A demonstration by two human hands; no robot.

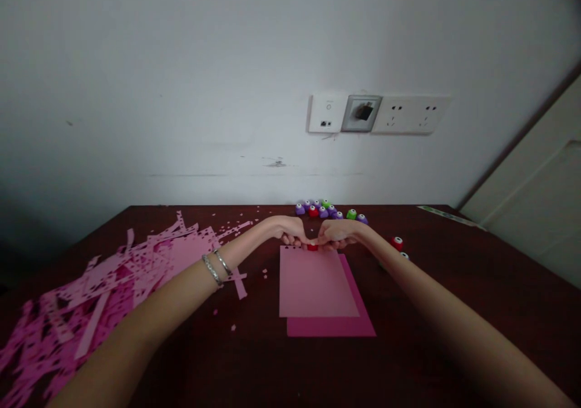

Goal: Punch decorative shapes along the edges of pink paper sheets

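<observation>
A small red craft punch [312, 247] sits at the far edge of a light pink paper sheet [318, 287]. From the left, my left hand [293, 231], fingers curled, has its thumb on the punch. My right hand [334, 233] meets it from the other side, also curled, its thumb on the same punch. Dark punched holes run along the sheet's far left edge. Beneath lies a deeper pink sheet [331, 327], showing along the near and right sides. The underside of the punch is hidden.
Punched pink paper strips [109, 287] are heaped at the left, with tiny cut-outs scattered nearby. Several purple and green punches [323, 212] stand near the wall, and another red punch [397, 243] is beside my right forearm. A flat strip [449, 216] lies at the back right.
</observation>
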